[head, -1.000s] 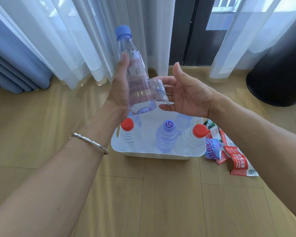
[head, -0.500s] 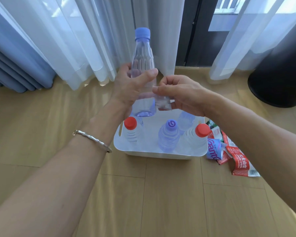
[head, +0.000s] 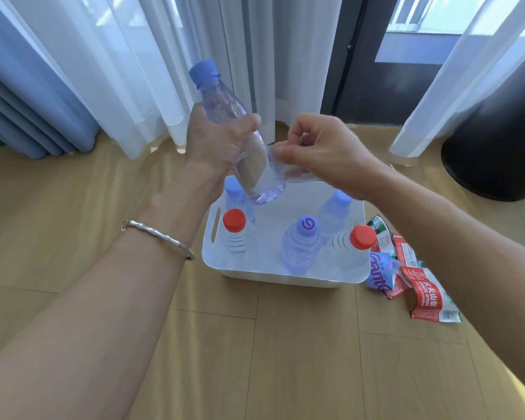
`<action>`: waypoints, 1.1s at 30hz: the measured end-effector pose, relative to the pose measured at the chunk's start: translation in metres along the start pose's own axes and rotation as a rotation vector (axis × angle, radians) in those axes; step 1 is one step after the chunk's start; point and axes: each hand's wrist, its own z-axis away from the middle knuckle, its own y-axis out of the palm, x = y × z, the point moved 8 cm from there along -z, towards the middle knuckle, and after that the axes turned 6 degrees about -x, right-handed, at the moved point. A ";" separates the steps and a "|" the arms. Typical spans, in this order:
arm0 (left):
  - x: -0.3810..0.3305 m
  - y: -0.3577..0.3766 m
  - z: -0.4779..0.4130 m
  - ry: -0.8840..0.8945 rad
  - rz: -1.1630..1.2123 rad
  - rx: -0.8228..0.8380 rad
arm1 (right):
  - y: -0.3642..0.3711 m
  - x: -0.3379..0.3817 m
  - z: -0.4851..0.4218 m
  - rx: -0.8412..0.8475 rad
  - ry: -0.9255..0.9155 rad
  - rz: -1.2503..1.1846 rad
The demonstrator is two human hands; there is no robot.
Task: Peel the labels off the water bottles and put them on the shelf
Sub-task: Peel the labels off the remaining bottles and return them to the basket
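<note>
Tilted now, where half a second ago it stood upright, the held water bottle [head: 225,107] leans its blue cap [head: 203,72] up and to the left, and its base hangs just above the bin. Blue curtains [head: 28,101] hang at far left, with white sheer curtains [head: 128,71] beside them. A silver bracelet [head: 158,237] circles the left wrist. The left hand [head: 215,147] grips the bottle around its middle, thumb and fingers wrapped round the clear body. Just right of it, the right hand [head: 325,150] pinches a clear label [head: 291,172] between thumb and forefinger. The film reaches from there to the bottle's lower body, and the other fingers are curled in.

Below the hands a white plastic bin [head: 273,278] sits on the wooden floor [head: 255,359]. It holds, upright and unlabelled, a left red-capped bottle [head: 234,237], a back-left blue-capped bottle [head: 234,190], a purple-capped bottle [head: 300,250], a back-right blue-capped bottle [head: 335,210] and a right red-capped bottle [head: 350,250]. Peeled labels [head: 406,274] lie crumpled just beside the bin's right wall. A black round container [head: 497,147] stands at far right.
</note>
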 end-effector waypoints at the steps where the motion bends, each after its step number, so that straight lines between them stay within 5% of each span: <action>1: -0.001 -0.001 -0.002 -0.004 0.028 0.007 | -0.002 -0.005 -0.001 0.024 0.046 -0.113; 6: -0.010 0.005 -0.004 0.023 0.116 0.077 | -0.008 -0.018 -0.003 0.132 0.178 -0.560; 13: -0.018 0.013 -0.002 0.016 0.145 0.224 | -0.017 -0.032 -0.005 0.222 0.339 -0.757; 17: -0.039 -0.004 -0.009 0.043 0.257 0.164 | -0.068 -0.063 -0.009 0.031 0.365 -0.763; 23: -0.042 -0.012 -0.007 0.161 0.140 0.061 | -0.109 -0.119 -0.008 -0.337 0.377 0.178; 33: -0.005 0.045 0.047 0.331 -0.434 0.278 | -0.041 -0.112 -0.041 -0.085 0.151 0.791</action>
